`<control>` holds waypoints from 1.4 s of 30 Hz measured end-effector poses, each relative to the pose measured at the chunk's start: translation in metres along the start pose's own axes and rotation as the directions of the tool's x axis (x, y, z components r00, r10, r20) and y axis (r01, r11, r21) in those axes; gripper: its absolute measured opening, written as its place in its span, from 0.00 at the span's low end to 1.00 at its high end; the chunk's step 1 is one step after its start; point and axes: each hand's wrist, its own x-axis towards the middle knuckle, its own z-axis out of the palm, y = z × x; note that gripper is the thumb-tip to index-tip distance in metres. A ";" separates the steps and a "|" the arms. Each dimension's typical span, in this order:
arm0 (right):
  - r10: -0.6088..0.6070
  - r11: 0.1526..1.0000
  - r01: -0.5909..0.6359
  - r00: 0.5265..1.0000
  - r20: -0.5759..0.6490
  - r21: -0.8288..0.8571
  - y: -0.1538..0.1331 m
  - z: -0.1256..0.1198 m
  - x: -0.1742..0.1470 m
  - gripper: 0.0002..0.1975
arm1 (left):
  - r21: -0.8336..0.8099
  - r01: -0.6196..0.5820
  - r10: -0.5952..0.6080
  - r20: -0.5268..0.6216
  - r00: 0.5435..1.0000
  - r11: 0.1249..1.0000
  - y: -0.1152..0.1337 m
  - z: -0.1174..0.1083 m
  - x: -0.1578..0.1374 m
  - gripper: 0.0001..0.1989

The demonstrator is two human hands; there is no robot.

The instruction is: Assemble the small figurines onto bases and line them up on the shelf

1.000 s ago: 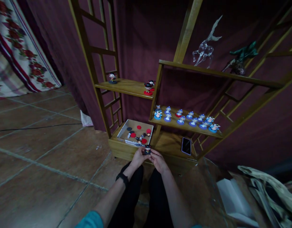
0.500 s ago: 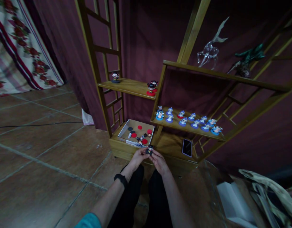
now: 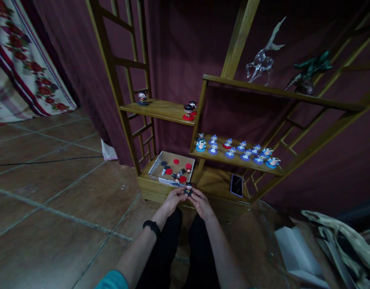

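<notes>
Between my two hands is a small black-haired figurine (image 3: 189,187), upright on a dark round base. My left hand (image 3: 174,199) pinches the base from the left, and my right hand (image 3: 201,203) grips it from the right. Just beyond them, an open cardboard box (image 3: 155,164) holds red and dark discs and several loose figurines. On the upper left shelf (image 3: 161,109) stand a similar figurine (image 3: 142,98) on a dark base and two (image 3: 188,112) on red bases. My fingertips partly cover the held base.
Rows of blue and white figurines (image 3: 230,152) stand on the right shelf. Below them lies a phone (image 3: 236,186). A clear glass deer (image 3: 261,64) and a green sculpture (image 3: 311,74) stand on the top shelf. A white box (image 3: 296,253) sits on the floor at right.
The view has shifted slightly, so the shelves appear a little farther left. Both hands keep hold of the figurine, which looks a touch more upright.
</notes>
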 end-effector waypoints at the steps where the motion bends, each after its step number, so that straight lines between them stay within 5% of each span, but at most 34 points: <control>1: -0.003 1.000 0.003 1.000 0.001 -0.001 0.000 0.000 0.000 0.18 | 0.004 -0.007 0.007 0.006 1.000 1.000 0.000 0.000 0.000 0.27; 42: 0.005 0.999 -0.003 0.999 0.049 -0.045 0.001 -0.006 0.002 0.18 | 0.096 -0.076 0.073 0.037 0.997 0.992 0.003 0.003 -0.001 0.26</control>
